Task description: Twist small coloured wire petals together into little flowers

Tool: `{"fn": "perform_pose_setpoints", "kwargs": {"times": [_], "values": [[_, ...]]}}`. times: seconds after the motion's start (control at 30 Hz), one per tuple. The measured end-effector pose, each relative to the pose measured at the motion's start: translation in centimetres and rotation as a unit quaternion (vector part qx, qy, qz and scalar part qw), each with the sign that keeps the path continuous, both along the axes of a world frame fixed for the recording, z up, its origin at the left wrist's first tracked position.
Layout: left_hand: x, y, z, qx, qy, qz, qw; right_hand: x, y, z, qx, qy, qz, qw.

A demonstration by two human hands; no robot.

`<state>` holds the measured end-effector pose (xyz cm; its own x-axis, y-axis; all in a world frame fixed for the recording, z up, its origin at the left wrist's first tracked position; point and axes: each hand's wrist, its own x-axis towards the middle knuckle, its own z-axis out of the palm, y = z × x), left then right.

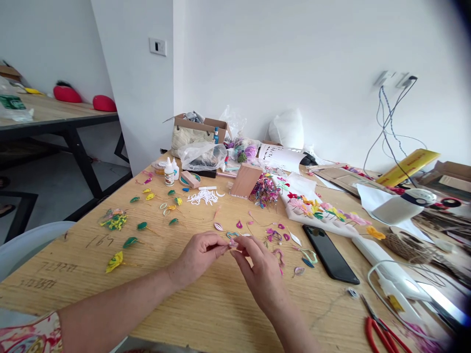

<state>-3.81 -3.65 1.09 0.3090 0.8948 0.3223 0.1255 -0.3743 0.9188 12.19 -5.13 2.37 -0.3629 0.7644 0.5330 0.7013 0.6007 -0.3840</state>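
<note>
Left hand (198, 257) and right hand (259, 264) pinch one pink piece (232, 243), seemingly unfinished; formed flowers (324, 208) lie beyond the right hand, loose petals (218, 226) nearer.

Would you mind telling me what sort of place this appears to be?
Probably a craft workshop: the wooden table holds colourful artificial-looking flowers, a white squeeze bottle and red-handled scissors.

Beyond your workspace, a black phone (329, 255) lies face-up at an angle on the wooden table (158, 311) to your right, well apart from a yellow package (408, 166). Ahead of you, a stuffed white bag (289, 128) rests against the wall (235, 59) (a switch plate (158, 46) is mounted farther left). Two red objects (66, 93) and a green-labelled plastic bottle (13, 103) occupy a second table (47, 108).
</note>
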Motion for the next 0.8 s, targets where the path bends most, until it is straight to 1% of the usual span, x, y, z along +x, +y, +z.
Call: {"fn": "perform_pose_setpoints", "kwargs": {"times": [0.13,0.23,0.3,0.37,0.5,0.57,0.63,0.73,0.8], "values": [[0.0,0.1,0.2,0.007,-0.010,0.023,1.000,0.3,-0.1,-0.4,-0.027,0.023,-0.045,0.998],[0.0,0.2,0.2,0.019,0.007,0.041,0.999,0.3,-0.2,-0.7,-0.048,0.019,-0.042,0.998],[0.0,0.2,0.1,0.032,0.024,0.051,0.998,0.2,-0.3,-0.8,-0.047,0.009,-0.036,0.998],[0.0,0.2,-0.1,0.052,0.041,0.059,0.996,-0.1,-0.4,-0.9,-0.038,-0.022,-0.038,0.998],[0.1,0.3,-0.6,0.101,0.093,0.071,0.988,-1.0,-1.1,-0.4,-0.012,-0.143,-0.043,0.989],[0.0,0.4,-0.9,0.128,0.128,0.058,0.982,-1.4,-1.4,0.3,-0.009,-0.186,-0.032,0.982],[0.0,0.4,-1.2,0.155,0.164,0.034,0.974,-1.4,-1.4,1.4,-0.018,-0.206,-0.010,0.978],[0.0,0.1,-1.3,0.190,0.189,-0.035,0.963,-0.7,-0.4,3.1,-0.050,-0.208,0.036,0.976],[0.1,-0.1,-1.1,0.189,0.167,-0.086,0.964,0.0,0.8,3.7,-0.085,-0.175,0.065,0.979]]}}
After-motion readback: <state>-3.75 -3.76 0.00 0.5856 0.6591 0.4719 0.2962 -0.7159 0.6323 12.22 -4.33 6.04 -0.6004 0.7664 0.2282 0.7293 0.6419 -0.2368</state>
